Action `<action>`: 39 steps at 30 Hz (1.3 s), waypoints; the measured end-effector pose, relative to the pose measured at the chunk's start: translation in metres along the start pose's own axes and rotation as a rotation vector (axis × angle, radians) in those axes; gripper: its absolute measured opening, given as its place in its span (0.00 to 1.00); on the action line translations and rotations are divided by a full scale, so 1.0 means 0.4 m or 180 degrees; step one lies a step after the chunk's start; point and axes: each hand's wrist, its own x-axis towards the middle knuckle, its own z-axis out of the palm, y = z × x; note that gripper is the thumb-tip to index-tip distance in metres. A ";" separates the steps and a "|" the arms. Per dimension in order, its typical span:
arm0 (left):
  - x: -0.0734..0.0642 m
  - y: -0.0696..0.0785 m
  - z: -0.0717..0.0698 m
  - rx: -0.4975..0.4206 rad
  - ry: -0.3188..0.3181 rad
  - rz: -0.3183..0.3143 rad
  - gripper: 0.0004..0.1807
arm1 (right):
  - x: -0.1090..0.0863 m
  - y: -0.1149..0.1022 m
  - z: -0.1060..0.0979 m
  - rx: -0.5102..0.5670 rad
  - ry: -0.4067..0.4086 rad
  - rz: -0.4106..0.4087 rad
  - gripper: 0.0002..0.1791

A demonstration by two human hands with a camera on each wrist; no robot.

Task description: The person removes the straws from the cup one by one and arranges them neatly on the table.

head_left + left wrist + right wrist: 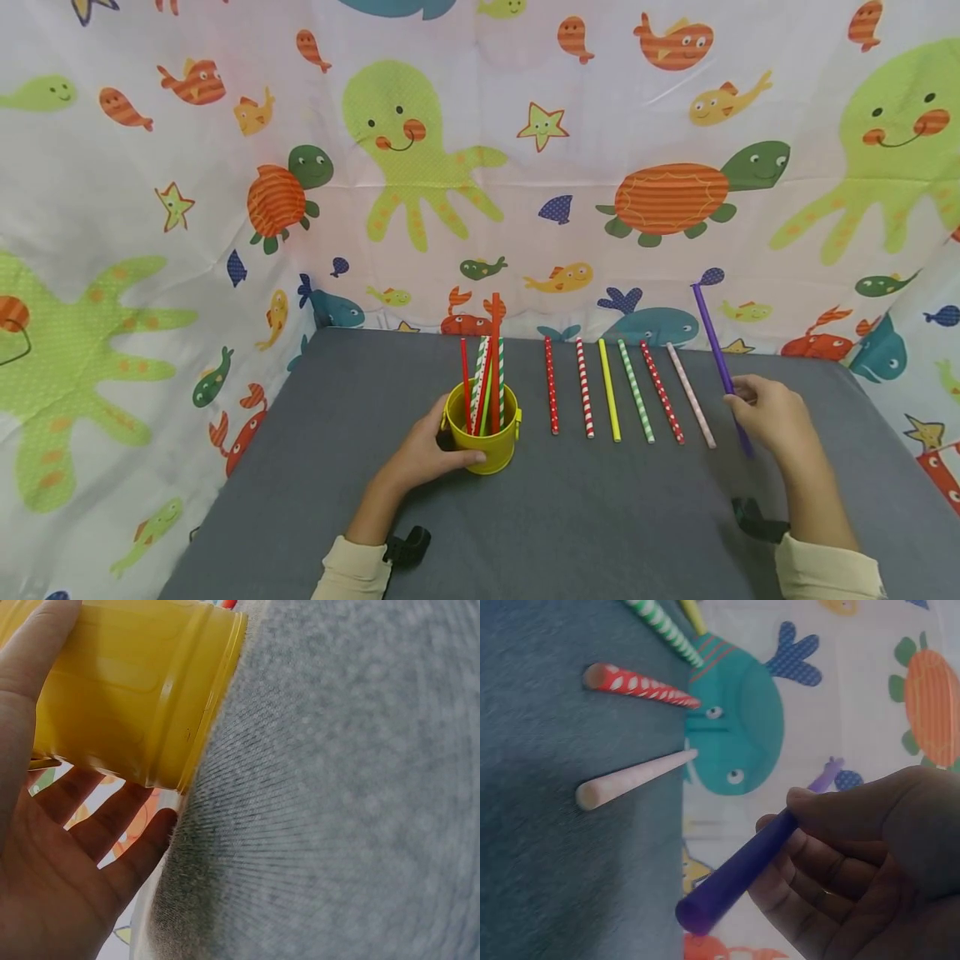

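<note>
My left hand [426, 454] holds a small yellow bucket [491, 454] that stands upright on the grey table, the thumb across its front and the fingers around its far left side. Several straws lean inside it, among them a taller red straw [496, 333] and green-striped ones. Over at the right, my right hand [772, 417] pinches a purple straw [712, 337] between thumb and fingertips. In the right wrist view the purple straw [739, 874] slants, its open end toward the camera. Nearest to that hand lies a pale pink straw [691, 394] on the cloth.
Left of the pink straw, a row runs across the grey cloth [570, 517]: a red straw with white marks [662, 392], a green-striped one [636, 390], a yellow one [610, 390] and two more red patterned straws [585, 387]. A sea-animal curtain [480, 225] hangs behind.
</note>
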 end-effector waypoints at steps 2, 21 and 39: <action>0.000 -0.002 0.001 0.0002 0.0002 -0.0012 0.53 | -0.003 0.011 0.004 -0.0034 -0.0039 0.0032 0.21; -0.016 0.089 -0.012 -0.0077 -0.0013 -0.0069 0.52 | -0.008 0.087 0.014 -0.0201 -0.0772 0.0370 0.18; 0.002 -0.006 -0.001 -0.0009 -0.0034 0.0018 0.54 | 0.012 0.114 0.051 -0.0244 -0.0761 0.0426 0.19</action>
